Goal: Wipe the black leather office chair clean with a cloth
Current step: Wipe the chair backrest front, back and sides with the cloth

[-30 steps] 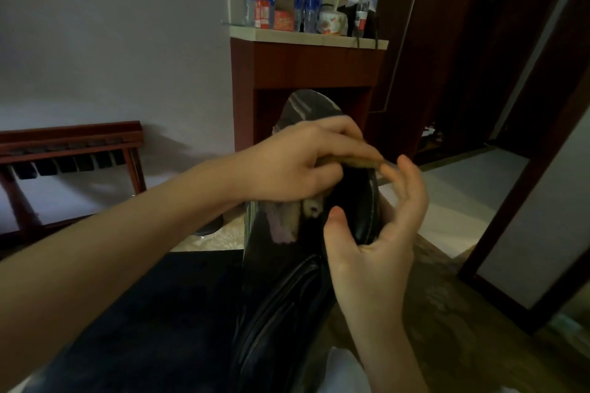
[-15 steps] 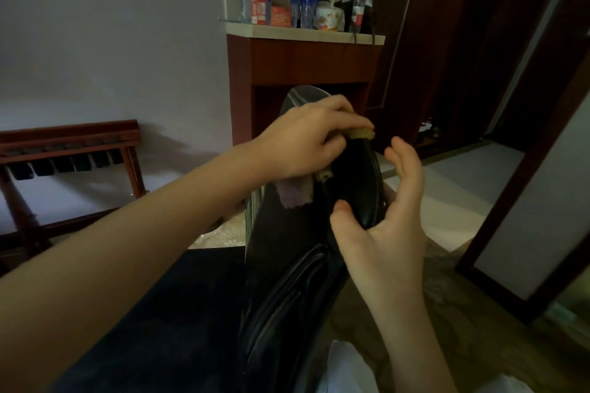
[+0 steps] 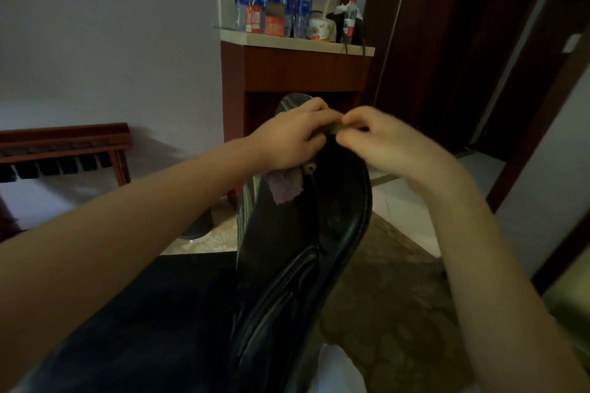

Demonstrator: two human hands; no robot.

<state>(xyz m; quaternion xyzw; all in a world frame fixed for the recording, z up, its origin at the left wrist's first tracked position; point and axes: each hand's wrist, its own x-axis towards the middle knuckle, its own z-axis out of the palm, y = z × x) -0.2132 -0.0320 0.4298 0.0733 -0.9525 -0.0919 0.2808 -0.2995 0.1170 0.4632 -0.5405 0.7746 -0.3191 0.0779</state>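
Black leather chair (image 3: 303, 249) stood centre, unbraced by either hand; judged liable to swivel under wiping pressure. Its back's long axis ran near to far, rounded top pointing at the far wooden cabinet (image 3: 303, 70). Left hand (image 3: 287, 140) gripped the bunched cloth (image 3: 284, 188) at that top; right hand (image 3: 386, 143) pinched its edge, fingers curled.

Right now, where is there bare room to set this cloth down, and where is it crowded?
Bare: the dark flat surface left of the chair's padded edge, and the patterned floor right of it. Crowded: the cabinet top, packed with bottles, boxes and a cup. The left hand and right hand both pinch the cloth.
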